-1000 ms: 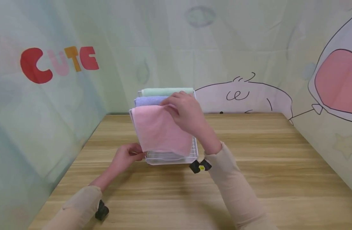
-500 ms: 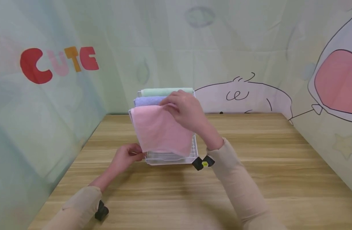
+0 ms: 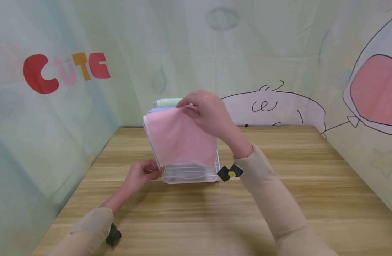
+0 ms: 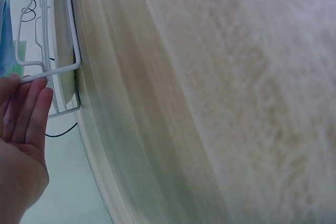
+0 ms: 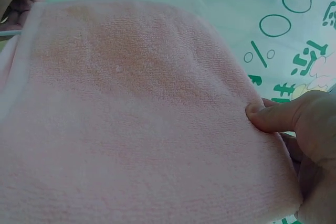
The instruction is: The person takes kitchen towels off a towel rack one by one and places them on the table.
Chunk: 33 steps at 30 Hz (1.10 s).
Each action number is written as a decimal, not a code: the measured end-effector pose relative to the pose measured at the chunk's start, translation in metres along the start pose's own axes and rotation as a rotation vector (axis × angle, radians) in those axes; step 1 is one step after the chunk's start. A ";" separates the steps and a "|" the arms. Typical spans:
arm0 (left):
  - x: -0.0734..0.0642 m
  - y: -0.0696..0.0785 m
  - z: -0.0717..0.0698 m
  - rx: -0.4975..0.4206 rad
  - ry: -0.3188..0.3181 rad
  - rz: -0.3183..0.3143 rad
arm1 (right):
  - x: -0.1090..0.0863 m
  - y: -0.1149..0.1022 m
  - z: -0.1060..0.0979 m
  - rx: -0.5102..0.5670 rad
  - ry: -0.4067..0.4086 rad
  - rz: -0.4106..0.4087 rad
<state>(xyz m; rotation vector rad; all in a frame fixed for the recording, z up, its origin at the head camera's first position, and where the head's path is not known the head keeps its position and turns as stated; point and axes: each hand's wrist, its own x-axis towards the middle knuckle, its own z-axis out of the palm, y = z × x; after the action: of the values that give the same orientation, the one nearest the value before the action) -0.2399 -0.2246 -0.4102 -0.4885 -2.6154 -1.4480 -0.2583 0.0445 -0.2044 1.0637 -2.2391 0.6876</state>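
Observation:
A pink towel hangs at the front of a white wire rack. My right hand pinches its top edge between thumb and fingers, and the right wrist view shows the thumb pressed on the terry cloth. Low on the rack's left side, my left hand grips the white wire frame with thumb and fingertips. Behind the pink towel, a blue towel and a green towel hang on the rack, both partly hidden by the pink towel and my right hand.
The rack stands on a wood-grain table. Printed curtains enclose the table at the back and both sides. Each sleeve carries a dark strap piece, such as the black clip on the right cuff.
My right hand has risen slightly, lifting the pink towel's top edge and bottom hem; more of the blue and green towels is covered. My left hand has stayed in place.

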 end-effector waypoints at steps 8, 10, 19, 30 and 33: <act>0.003 -0.004 0.001 -0.006 -0.001 0.004 | 0.007 -0.001 -0.008 -0.014 -0.006 0.007; 0.003 -0.004 0.002 -0.015 -0.001 0.005 | 0.008 -0.002 -0.011 -0.011 -0.006 0.012; 0.001 -0.003 0.003 -0.029 0.012 0.023 | 0.019 -0.007 -0.028 -0.004 0.016 0.029; 0.000 -0.006 0.002 -0.027 0.008 -0.019 | 0.040 -0.011 -0.056 0.009 0.038 0.071; 0.000 -0.006 0.002 -0.021 0.009 -0.013 | 0.043 -0.010 -0.065 0.043 0.052 0.082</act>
<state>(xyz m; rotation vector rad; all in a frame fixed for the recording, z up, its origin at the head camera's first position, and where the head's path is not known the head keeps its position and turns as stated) -0.2421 -0.2258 -0.4158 -0.4670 -2.6042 -1.4801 -0.2553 0.0588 -0.1269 0.9677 -2.2420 0.7920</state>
